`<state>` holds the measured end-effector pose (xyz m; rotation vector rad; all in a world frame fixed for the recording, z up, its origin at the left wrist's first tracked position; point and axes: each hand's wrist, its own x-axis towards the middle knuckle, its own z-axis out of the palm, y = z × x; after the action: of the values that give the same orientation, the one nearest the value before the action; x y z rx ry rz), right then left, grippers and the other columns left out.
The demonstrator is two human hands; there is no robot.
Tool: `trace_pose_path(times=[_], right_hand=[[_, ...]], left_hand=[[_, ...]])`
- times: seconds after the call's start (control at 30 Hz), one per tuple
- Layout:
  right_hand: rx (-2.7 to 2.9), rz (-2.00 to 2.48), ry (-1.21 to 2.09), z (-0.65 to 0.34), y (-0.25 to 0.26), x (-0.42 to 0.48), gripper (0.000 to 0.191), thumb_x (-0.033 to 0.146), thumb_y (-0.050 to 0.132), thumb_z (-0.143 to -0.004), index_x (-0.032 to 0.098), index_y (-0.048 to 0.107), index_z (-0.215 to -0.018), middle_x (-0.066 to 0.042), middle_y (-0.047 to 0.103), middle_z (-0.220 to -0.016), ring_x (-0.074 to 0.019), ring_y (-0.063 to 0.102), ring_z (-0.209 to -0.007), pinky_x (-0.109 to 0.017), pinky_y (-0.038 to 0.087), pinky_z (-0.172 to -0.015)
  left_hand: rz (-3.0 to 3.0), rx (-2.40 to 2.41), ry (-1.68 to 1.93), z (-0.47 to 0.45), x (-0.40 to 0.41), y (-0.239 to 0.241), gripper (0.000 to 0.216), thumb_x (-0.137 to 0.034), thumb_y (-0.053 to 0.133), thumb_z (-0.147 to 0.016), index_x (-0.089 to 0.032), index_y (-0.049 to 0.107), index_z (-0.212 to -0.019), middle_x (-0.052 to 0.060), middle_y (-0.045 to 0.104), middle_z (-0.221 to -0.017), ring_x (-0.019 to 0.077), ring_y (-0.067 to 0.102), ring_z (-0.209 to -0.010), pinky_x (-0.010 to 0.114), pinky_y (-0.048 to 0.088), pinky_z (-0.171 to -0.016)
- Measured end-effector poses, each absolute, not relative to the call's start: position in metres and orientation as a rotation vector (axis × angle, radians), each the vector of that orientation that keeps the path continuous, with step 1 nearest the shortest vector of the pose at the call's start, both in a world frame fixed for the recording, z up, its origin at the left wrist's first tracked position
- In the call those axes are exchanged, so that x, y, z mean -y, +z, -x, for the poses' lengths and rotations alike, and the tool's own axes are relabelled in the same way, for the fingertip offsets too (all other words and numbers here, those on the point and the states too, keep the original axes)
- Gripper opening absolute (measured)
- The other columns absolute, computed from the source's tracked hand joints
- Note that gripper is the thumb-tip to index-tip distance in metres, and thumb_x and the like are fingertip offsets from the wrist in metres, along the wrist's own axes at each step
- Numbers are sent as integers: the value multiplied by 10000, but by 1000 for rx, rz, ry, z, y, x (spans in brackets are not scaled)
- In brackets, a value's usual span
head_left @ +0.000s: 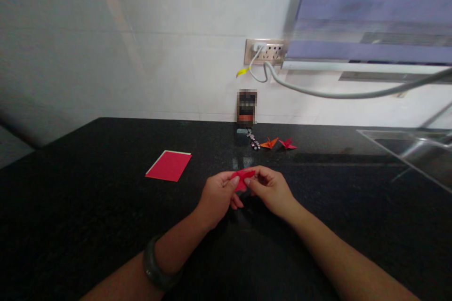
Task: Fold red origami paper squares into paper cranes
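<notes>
A small piece of folded red paper [241, 185] is held between my two hands, just over the dark countertop [106, 225]. My left hand [219, 194] pinches its left side with the thumb on top, and the lower fingers curl beneath. On the right side, my right hand [273, 190] grips the paper between thumb and fingers. The fingers partly cover the paper, so its full folded shape is hidden. Left of my hands lies a stack of square paper [169, 166], red on top with a pale edge showing.
Behind my hands sit an orange paper crane [270, 143] and a red paper crane [287, 144]. A phone-like upright object [246, 107], blurred out, leans on the wall beside a beaded strap [253, 140]. A sink [416, 148] is at right; a grey cable [318, 93] hangs above.
</notes>
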<state>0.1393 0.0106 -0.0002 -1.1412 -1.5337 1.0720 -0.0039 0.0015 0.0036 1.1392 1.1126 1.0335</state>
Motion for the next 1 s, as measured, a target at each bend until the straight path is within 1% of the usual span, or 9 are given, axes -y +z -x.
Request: trace_pose_path(times=[0.1, 0.23, 0.5, 0.7, 0.87, 1.0], right_hand=[[1466, 1187, 1114, -139, 2, -11, 173, 291, 582, -707, 145, 638, -782, 31, 543, -526, -77, 443, -441, -202, 368, -434], [1416, 1186, 1144, -138, -1, -11, 167, 283, 576, -709, 133, 627, -760, 25, 555, -533, -73, 438, -424, -199, 363, -417], [1430, 1193, 1067, -136, -4, -9, 169, 301, 532, -759, 150, 607, -772, 13, 563, -580, -76, 443, -436, -196, 371, -412], [1450, 1208, 969, -134, -3, -6, 201, 323, 497, -779, 168, 565, -670, 16, 546, -535, -96, 459, -440, -215, 386, -435], [1378, 1216, 993, -131, 0, -5, 197, 325, 480, -779, 163, 566, -707, 20, 540, -529, -91, 456, -418, -208, 379, -411], [1284, 1208, 1056, -129, 1, -6, 204, 339, 478, -778, 158, 569, -761, 32, 522, -508, -89, 452, -400, -204, 377, -392]], left_hand=[[-1144, -1116, 1019, 2, -1, 4, 231, -259, 525, -748, -108, 600, -906, 14, 635, -646, 68, 525, -352, 165, 370, -336], [-1160, -1116, 1002, 1, 0, 2, 218, -238, 507, -761, -108, 604, -907, 1, 618, -584, 70, 527, -352, 159, 375, -342], [-1159, -1113, 1016, 3, -1, 2, 227, -259, 528, -748, -115, 604, -907, 19, 645, -656, 78, 546, -369, 170, 392, -357], [-1158, -1107, 1015, 3, 0, 2, 235, -272, 534, -740, -119, 608, -904, 20, 643, -640, 84, 548, -369, 175, 391, -357], [-1184, -1101, 1030, 2, 0, 2, 246, -277, 538, -737, -116, 603, -912, 10, 635, -637, 88, 553, -378, 181, 403, -365], [-1205, -1105, 1033, 2, 0, 1, 241, -274, 547, -728, -114, 601, -900, 1, 627, -583, 95, 551, -376, 186, 409, -373]])
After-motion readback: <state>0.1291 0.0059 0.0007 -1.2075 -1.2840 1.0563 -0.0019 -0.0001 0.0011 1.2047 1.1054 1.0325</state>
